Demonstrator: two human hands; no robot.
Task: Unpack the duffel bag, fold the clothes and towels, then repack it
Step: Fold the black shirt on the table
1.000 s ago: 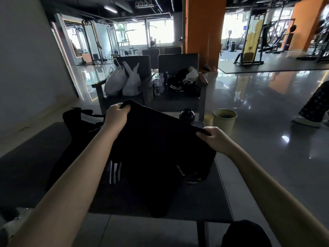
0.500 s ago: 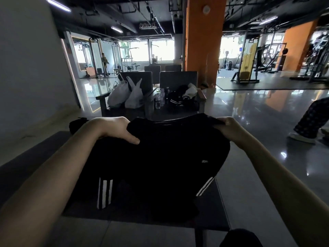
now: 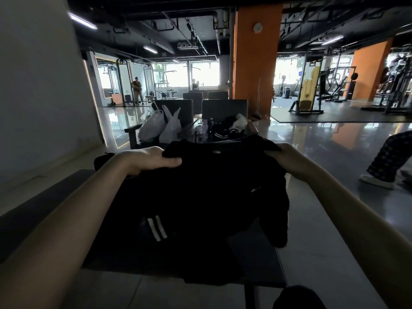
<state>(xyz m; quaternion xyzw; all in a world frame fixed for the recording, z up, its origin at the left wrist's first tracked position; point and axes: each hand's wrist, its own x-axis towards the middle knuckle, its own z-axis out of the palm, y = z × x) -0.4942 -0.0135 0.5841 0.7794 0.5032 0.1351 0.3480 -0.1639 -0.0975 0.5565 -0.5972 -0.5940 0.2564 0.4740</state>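
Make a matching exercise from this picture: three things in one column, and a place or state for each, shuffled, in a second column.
Things:
1. black fabric garment
2. white plastic bags
3. tall orange pillar

Places or states:
A. reaches up to the ceiling
B. gripped by the left hand and the right hand
C. sit on a dark chair

Pairs: 1-B, 2-C, 3-A

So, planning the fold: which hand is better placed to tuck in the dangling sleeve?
Probably the right hand: the sleeve hangs below it, on the right side of the black garment. The left hand grips the opposite top corner, farther away.
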